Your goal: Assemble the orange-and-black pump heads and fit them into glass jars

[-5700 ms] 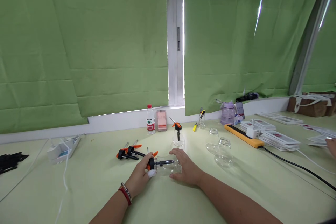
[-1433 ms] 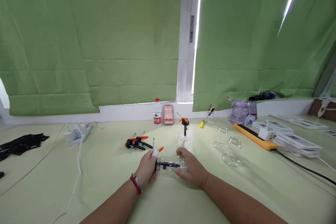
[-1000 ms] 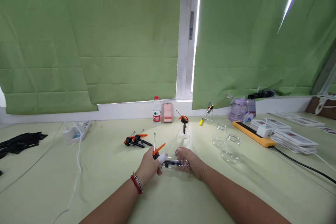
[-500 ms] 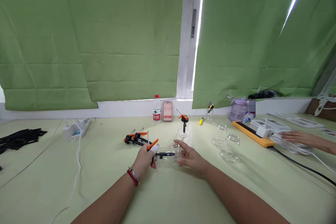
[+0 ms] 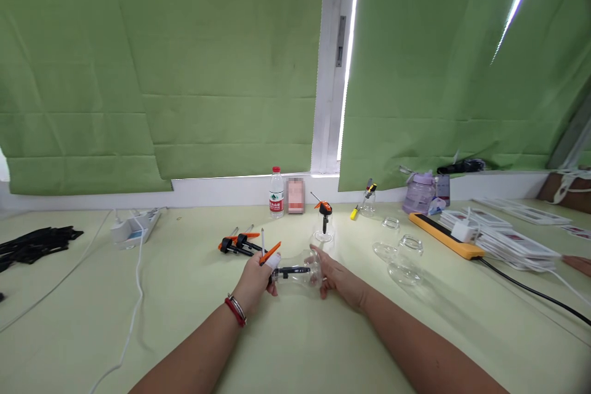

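Note:
A clear glass bottle (image 5: pixel 302 271) lies sideways between my hands, with a black tube inside it. My left hand (image 5: pixel 253 278) is closed round the black and orange pump top at the bottle's neck. At the bottle's wide base, my right hand (image 5: pixel 340 278) holds the glass with its fingers curved round the end. Behind my left hand lie other black and orange pump tops (image 5: pixel 237 242). Farther back, a similar bottle (image 5: pixel 324 228) with its pump top fitted stands upright.
Two glass jars (image 5: pixel 409 249) stand at the right, near an orange power strip (image 5: pixel 446 236) and stacked white cards (image 5: pixel 517 246). A water bottle (image 5: pixel 276 194) stands behind. Black strips (image 5: pixel 34 243) and a white cable (image 5: pixel 137 286) are at the left. Another person's hand (image 5: pixel 577 263) shows at the right edge.
My right hand's fingers have shifted round the base of the glass bottle, and the bottle has turned slightly. The other person's hand has moved right, off the white cards.

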Demonstrator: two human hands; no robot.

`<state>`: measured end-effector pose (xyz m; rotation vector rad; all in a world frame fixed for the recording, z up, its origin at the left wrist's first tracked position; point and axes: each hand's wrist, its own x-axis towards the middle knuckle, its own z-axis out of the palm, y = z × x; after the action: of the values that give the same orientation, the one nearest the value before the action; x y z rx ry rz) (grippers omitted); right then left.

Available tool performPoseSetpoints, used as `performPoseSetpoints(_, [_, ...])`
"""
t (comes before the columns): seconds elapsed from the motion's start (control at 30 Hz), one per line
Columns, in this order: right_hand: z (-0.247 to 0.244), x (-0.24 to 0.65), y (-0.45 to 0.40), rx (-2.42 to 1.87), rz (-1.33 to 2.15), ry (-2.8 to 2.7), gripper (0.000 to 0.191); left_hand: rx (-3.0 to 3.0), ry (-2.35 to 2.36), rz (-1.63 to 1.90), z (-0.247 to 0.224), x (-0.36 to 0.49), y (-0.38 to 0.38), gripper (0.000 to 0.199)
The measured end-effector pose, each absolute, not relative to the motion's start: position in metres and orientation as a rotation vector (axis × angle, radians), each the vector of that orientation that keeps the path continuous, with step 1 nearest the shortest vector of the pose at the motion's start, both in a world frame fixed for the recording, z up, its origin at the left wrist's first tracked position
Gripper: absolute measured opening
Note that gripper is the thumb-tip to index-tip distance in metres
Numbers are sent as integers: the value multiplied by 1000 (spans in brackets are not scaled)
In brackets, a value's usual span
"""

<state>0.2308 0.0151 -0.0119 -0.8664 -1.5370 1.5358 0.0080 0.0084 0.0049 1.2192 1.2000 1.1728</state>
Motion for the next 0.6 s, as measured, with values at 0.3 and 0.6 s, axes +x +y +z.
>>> performPoseSetpoints(0.3, [-10,232,15,-891,1497,-1627,57,1237,1208,1173,8,10,3,37])
performPoseSetpoints(0.6, [-8,231,13,-917,1308,-1718,65,1180,1184,1124,7,8,7,36])
